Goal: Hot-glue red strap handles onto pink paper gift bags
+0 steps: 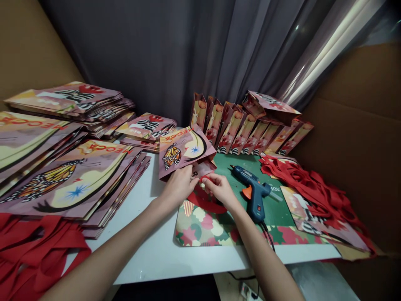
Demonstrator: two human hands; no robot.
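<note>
A paper bag [183, 150] with a butterfly print lies tilted on the table, its opening facing my hands. My left hand [180, 184] is closed at the bag's mouth, gripping its edge. Just to the right, my right hand [217, 188] pinches a red ribbon [208, 204], whose loop hangs below the fingers over the patterned mat. The fingertips of both hands are close together at the opening; the inside of the bag is mostly hidden. A blue glue gun [255, 190] rests on the green mat [224, 162], right of my right hand.
Stacks of flat bags [81, 184] fill the left side. Several upright bags [232, 125] stand in a row at the back, one lying on top. Red ribbons [37, 246] pile at front left, and more ribbons [316, 192] at right. A cable [267, 236] runs off the front edge.
</note>
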